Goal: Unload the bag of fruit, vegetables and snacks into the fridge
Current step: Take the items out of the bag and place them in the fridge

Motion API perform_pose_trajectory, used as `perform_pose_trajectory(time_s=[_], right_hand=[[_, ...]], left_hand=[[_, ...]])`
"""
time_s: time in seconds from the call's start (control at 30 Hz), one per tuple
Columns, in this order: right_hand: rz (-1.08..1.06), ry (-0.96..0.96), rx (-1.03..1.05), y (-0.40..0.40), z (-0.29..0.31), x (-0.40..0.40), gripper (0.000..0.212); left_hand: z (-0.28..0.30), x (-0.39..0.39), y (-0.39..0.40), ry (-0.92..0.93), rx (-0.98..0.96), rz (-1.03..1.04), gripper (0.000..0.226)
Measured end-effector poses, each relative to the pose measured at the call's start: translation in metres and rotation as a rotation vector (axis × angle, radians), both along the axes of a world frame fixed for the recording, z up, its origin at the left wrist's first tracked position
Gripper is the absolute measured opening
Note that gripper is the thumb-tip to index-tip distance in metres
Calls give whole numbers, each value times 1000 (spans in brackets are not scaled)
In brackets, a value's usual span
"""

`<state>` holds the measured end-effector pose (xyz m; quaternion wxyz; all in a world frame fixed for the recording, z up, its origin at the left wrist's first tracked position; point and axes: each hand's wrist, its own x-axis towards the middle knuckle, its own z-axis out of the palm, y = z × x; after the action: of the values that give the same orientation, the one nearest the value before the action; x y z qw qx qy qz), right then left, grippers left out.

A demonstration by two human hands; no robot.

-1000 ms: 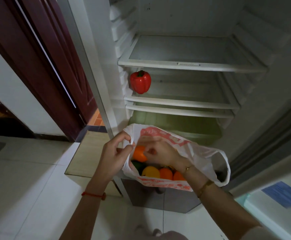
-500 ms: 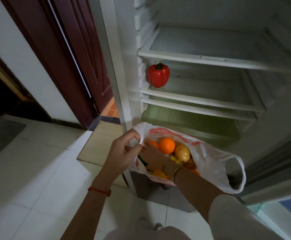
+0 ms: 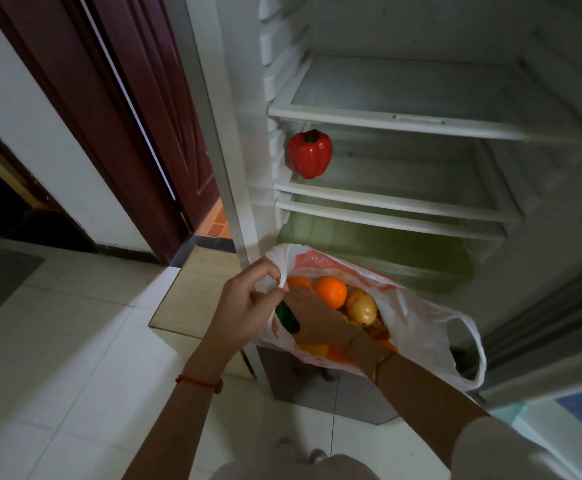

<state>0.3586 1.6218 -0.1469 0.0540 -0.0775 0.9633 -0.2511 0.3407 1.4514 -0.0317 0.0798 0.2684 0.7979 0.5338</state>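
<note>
Head view: left hand (image 3: pixel 248 306) pinches plastic bag (image 3: pixel 417 317) rim open | right hand (image 3: pixel 317 317) inside among oranges (image 3: pixel 331 291), grip hidden | red pepper (image 3: pixel 310 154) at fridge shelf (image 3: pixel 386 199) front-left corner | step: picking next item | next: lift clear, shelve.

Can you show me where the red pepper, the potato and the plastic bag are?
Red pepper (image 3: pixel 310 154), head view: middle of its glossy front.
Potato (image 3: pixel 361 305), head view: centre of its tan skin.
Plastic bag (image 3: pixel 417 320), head view: white side wall right of the potato.
</note>
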Motion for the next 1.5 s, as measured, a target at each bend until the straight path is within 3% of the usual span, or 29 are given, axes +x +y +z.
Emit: perform_pose_trajectory(time_s=[0.07,0.17,0.4,0.5,0.53,0.6,0.73,1.17,1.4,1.5], right_hand=[[-154,91,-88,7,4,7,49],[-276,71,-361,22,13,24,71],[-418,289,-550,44,58,49,77],[-425,370,-657,52,85,54,77],[-438,412,-679,56,95,52,77],[-497,540,-649,63,114,45,76],[-594,705,-555,84,140,13,75],[-709,621,-516,109,154,-83,79],[-771,650,-516,112,145,-79,90],[-811,713,-485,107,142,-57,76]], left_hand=[[1,0,3,-22,27,-10,4],[1,0,6,-20,26,-20,12],[6,-1,18,28,23,20,13],[13,-3,22,29,39,5,3],[14,-4,23,28,46,2,10],[16,-5,26,20,44,-8,18],[16,-8,29,16,33,6,9],[18,-14,30,-53,20,-2,9],[18,-12,34,-61,47,-9,9],[16,-11,34,-58,48,-16,14]])
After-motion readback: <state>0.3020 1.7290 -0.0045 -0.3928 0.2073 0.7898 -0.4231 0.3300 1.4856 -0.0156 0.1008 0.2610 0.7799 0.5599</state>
